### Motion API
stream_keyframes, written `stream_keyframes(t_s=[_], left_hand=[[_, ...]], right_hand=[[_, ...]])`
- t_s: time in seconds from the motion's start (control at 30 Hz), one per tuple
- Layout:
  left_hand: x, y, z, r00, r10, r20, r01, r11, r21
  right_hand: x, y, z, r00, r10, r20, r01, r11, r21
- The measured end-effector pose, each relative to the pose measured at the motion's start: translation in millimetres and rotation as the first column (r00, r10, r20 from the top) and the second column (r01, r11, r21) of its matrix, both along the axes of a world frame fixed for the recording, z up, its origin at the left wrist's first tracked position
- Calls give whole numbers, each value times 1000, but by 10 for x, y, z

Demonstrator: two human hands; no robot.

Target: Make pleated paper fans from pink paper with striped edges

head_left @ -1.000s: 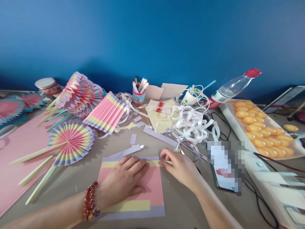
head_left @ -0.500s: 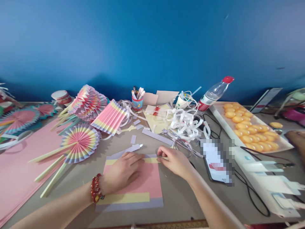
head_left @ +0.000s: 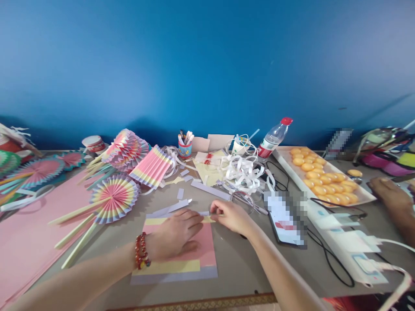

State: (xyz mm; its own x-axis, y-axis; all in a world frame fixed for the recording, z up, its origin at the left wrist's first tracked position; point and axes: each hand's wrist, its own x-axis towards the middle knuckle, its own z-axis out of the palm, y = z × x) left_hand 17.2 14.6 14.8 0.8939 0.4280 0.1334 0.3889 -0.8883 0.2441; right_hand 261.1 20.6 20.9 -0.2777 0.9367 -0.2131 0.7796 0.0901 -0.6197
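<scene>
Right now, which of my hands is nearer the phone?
Right. The right hand is at the striped sheet's upper right corner, left of the phone; the left hand lies on the sheet, farther left.

Grey tabletop [head_left: 240, 268]. Stacked large pink paper sheets [head_left: 39, 233] left of both hands. Pink, yellow and lilac striped sheet [head_left: 207, 248] under left hand [head_left: 180, 231]. Black-edged phone [head_left: 285, 222] right of right hand [head_left: 228, 216]. Curled white paper strips [head_left: 244, 172] beyond right hand. White tray of orange oval pieces [head_left: 359, 194] farther right.
</scene>
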Motion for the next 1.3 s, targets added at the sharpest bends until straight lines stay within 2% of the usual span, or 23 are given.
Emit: stream_keyframes(t_s=[0.13, 0.27, 0.4, 0.5, 0.6, 0.67, 0.8, 1.1, 1.23, 1.3], left_hand=[[127, 28, -55, 1000, -18, -11, 18, 1000, 5], [139, 45, -78, 999, -48, 25, 48, 999, 9], [118, 40, -18, 996, -10, 91, 19, 995, -96], [144, 36, 17, 977, 141, 159, -93, 957, -274], [217, 28, 16, 918, 346, 196, -228, 862, -452], [280, 17, 4, 879, 428, 209, -274, 813, -513], [379, 5, -24, 822, 513, 245, -326, 778, -537], [391, 29, -129, 773, 544, 327, -314, 775, -548], [368, 26, -143, 761, 553, 340, -288, 756, -588], [355, 14, -123, 770, 556, 312, -304, 751, -587]], right_hand=[[4, 5, 13, 1000, 2, -28, -3, 1000, -18], [30, 0, 88, 999, -3, -49, 2, 1000, -4], [60, -11, 168, 991, -13, -132, 16, 1000, 26], [18, -25, 149, 967, 13, -255, -10, 1000, 15], [-67, -37, 76, 942, 31, -334, -23, 999, 26], [-115, -40, 28, 929, 33, -369, -19, 999, 40], [-142, -34, -30, 915, 44, -400, -18, 998, 67], [-131, -9, -71, 878, 63, -474, -60, 998, 22], [-153, -18, 24, 871, 66, -487, -65, 998, 20], [-147, -38, 112, 894, 65, -444, -52, 998, 40]])
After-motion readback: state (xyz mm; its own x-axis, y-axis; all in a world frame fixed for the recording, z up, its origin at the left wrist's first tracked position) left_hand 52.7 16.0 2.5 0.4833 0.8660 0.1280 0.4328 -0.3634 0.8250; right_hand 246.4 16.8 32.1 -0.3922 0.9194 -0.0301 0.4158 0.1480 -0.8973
